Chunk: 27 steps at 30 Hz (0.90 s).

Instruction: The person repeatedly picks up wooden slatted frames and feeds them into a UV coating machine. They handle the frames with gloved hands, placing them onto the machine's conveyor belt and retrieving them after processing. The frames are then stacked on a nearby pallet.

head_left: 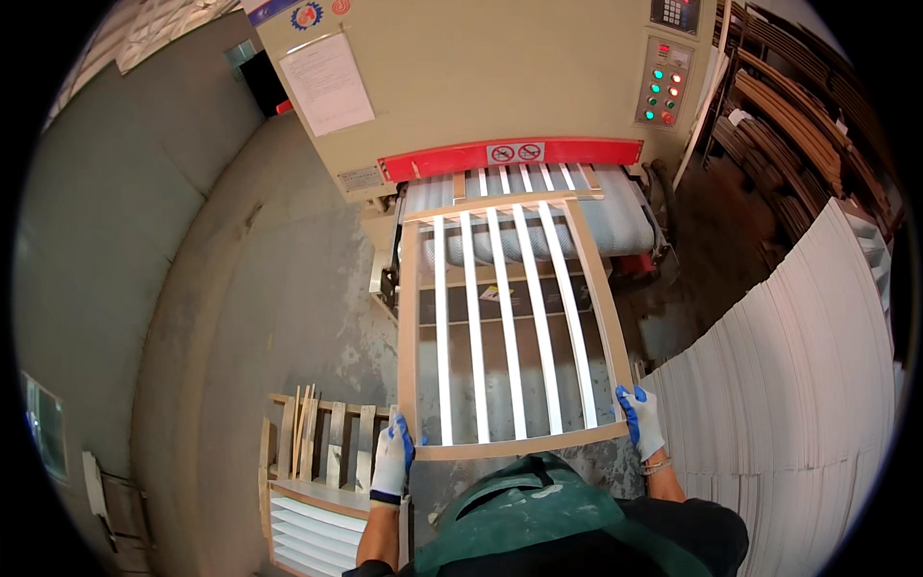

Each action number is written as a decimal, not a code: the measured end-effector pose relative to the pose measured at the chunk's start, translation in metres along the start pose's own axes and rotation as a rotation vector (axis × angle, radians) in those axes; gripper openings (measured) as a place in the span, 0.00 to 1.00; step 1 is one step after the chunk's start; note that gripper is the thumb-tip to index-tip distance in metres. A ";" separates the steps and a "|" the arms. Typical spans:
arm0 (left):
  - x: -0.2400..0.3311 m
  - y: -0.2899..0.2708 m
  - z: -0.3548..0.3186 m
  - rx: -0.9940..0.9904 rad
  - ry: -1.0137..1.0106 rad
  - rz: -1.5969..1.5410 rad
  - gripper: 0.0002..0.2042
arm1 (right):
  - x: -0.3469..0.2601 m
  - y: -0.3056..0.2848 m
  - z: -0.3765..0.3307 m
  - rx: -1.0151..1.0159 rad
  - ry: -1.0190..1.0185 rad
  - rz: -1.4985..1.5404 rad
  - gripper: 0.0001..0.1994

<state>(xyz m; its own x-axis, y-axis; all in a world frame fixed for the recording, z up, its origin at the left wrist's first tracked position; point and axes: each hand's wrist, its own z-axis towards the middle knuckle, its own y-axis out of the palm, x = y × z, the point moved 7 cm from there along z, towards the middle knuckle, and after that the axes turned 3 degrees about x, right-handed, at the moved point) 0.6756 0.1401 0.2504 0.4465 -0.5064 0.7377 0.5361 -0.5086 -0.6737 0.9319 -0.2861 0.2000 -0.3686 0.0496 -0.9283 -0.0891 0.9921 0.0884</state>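
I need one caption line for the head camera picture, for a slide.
Gloved left hand and right hand hold a slatted wooden frame at its near corners, far end on the machine's conveyor belt.

The slatted frame [510, 327] has tan wooden rails and white slats. Both gloves, left hand [392, 460] and right hand [641, 420], are white with blue fingers [630, 402]. The machine [481, 77] is beige with a red bar [510, 157]; its conveyor belt [625, 223] is grey. The apron [524, 519] is green.

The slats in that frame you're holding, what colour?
White slats in a tan wooden frame, clearest in the head view.
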 end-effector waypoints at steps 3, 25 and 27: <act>-0.002 0.040 0.025 0.063 0.329 0.243 0.17 | 0.000 -0.022 0.015 0.010 0.020 0.032 0.08; 0.008 0.110 0.110 -0.539 -0.519 -0.331 0.37 | -0.035 -0.006 0.154 -0.112 -0.015 -0.037 0.15; 0.008 0.107 0.114 -0.548 -0.500 -0.361 0.37 | -0.041 0.001 0.159 -0.138 -0.007 -0.025 0.15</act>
<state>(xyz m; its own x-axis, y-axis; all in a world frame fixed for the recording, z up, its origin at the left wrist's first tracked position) 0.8181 0.1614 0.1896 0.6492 0.0576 0.7585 0.3400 -0.9139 -0.2217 1.0943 -0.2686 0.1803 -0.3583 0.0262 -0.9332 -0.2246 0.9678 0.1134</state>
